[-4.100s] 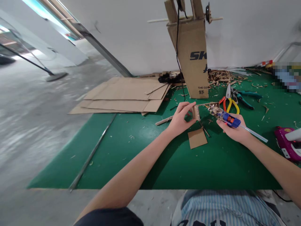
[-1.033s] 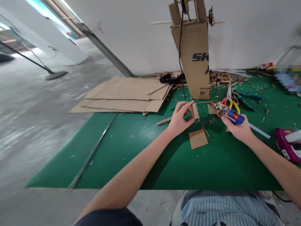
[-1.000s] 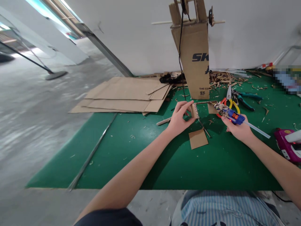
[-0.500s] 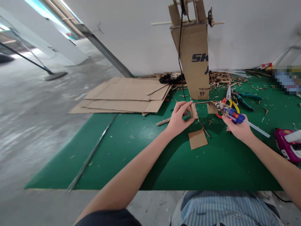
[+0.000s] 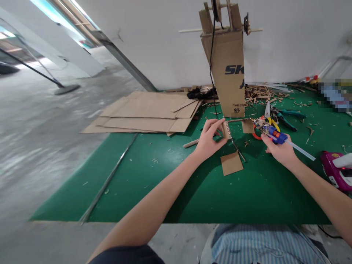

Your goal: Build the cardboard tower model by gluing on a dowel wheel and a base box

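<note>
Cardboard frame (image 5: pixel 227 129) edge pinched in left hand (image 5: pixel 209 142) grip; glue gun (image 5: pixel 276 136) clenched in right hand (image 5: pixel 279 151).

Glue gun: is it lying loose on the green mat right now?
No, the right hand holds the glue gun, its nozzle pointing toward the small cardboard piece pinched in the left hand.

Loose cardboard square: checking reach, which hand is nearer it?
Left. The left hand is just up-left of the cardboard square; the right hand, holding the glue gun, is farther to its right.
</note>
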`<state>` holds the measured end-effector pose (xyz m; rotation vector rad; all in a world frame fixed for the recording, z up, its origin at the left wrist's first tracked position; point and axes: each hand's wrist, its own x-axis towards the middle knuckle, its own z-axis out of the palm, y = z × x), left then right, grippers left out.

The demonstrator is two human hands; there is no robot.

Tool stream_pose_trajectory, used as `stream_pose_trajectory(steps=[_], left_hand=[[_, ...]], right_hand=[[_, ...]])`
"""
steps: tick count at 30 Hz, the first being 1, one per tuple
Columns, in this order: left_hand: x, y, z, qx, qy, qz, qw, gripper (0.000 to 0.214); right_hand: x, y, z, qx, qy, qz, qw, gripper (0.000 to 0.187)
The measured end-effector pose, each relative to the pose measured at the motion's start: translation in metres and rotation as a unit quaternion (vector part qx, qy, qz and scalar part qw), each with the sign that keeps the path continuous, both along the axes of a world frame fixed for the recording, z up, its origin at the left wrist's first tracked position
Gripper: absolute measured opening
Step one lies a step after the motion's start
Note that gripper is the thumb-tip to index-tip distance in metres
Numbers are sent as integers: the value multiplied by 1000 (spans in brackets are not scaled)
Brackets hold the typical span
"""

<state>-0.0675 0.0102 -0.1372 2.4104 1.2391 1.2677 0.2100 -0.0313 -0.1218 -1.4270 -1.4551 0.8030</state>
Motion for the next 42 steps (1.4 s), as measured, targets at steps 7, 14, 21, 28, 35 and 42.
stream_pose_trajectory(steps=[7, 14, 21, 28, 35, 42], left_hand=[[-1, 2, -2, 6, -8, 2, 1000, 67], [-3, 2, -2, 1, -9, 5, 1000, 68], [-3, 2, -3, 8, -6, 8, 1000, 67], [-3, 1, -1, -2, -1, 9, 1000, 67], [-2, 0, -1, -6, -2, 8, 1000, 68], [-2, 1, -2, -8, -5, 9, 1000, 67]], right_hand=[[0, 0, 1, -53, 45, -17, 997, 44], [0, 2, 0, -53, 53, -29, 997, 41], [-1, 3, 1, -51, 57, -46, 996, 36], [-1, 2, 2, -36, 49, -37, 997, 36], [-2, 1, 6, -26, 21, -33, 999, 37], [-3, 1, 7, -36, 17, -44, 998, 39]])
